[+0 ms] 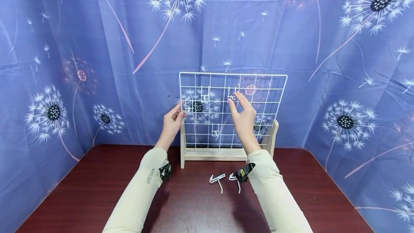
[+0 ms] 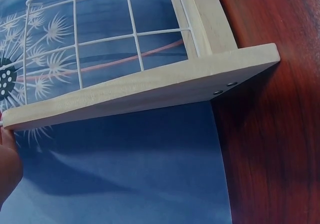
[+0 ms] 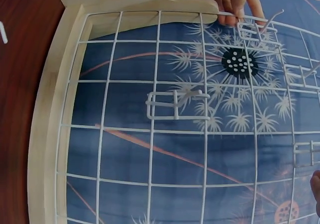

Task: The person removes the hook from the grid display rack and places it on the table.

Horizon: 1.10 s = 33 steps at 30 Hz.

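A white wire grid panel (image 1: 225, 74) stands upright in a wooden stand (image 1: 215, 154). Its left edge, just above the stand's side post (image 2: 150, 84), is held between the thumb and fingers of my left hand (image 1: 171, 123). Several white hooks hang on the wires: a lower hook (image 3: 177, 118), one beside the left hand (image 3: 257, 34), an upper-left hook (image 3: 302, 76) and an upper-middle hook (image 1: 231, 97). My right hand (image 1: 244, 118) is at that upper-middle hook, thumb and index finger spread around it. In the right wrist view only the thumb (image 3: 316, 186) shows, slightly apart from the hook.
Two loose white hooks, a left one (image 1: 218, 178) and a right one (image 1: 235, 178), lie on the dark red table (image 1: 197, 208) in front of the stand. A blue curtain (image 1: 275, 46) with dandelion prints surrounds the table behind and at both sides.
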Each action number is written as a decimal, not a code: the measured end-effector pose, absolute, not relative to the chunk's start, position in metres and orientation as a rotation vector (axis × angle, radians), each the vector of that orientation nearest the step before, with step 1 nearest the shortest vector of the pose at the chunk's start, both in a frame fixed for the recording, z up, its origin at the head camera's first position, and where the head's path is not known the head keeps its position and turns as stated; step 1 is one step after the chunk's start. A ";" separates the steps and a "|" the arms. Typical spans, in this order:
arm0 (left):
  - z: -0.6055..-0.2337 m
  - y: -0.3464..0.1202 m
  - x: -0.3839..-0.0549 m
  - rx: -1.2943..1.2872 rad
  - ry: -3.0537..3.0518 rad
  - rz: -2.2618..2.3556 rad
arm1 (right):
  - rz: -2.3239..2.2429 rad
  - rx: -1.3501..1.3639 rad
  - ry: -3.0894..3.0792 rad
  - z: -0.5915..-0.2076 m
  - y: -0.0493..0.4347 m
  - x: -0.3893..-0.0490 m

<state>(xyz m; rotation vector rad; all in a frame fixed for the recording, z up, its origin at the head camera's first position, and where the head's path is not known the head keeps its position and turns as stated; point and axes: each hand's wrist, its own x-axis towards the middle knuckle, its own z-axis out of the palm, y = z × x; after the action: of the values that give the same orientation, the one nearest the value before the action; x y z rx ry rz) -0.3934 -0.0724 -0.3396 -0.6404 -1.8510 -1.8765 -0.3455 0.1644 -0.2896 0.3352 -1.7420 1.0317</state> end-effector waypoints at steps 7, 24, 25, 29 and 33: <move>-0.330 -0.073 -0.381 -0.647 -1.839 -1.905 | 1.043 0.311 -1.768 -0.291 0.162 -0.349; -0.330 -0.072 -0.380 -0.644 -1.824 -1.908 | 0.970 0.294 -1.770 -0.287 0.159 -0.355; -0.330 -0.072 -0.380 -0.645 -1.825 -1.907 | 0.970 0.299 -1.767 -0.287 0.160 -0.355; -0.330 -0.073 -0.380 -0.648 -1.830 -1.914 | 0.969 0.309 -1.757 -0.286 0.161 -0.355; -0.330 -0.073 -0.379 -0.657 -1.836 -1.918 | 0.975 0.315 -1.731 -0.284 0.162 -0.355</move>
<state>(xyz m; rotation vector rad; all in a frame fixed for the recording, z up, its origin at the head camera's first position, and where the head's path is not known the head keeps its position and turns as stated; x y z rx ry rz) -0.3792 -0.0726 -0.3299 -0.6574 -1.8363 -1.9181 -0.3553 0.1624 -0.2838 0.3152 -1.7309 0.9747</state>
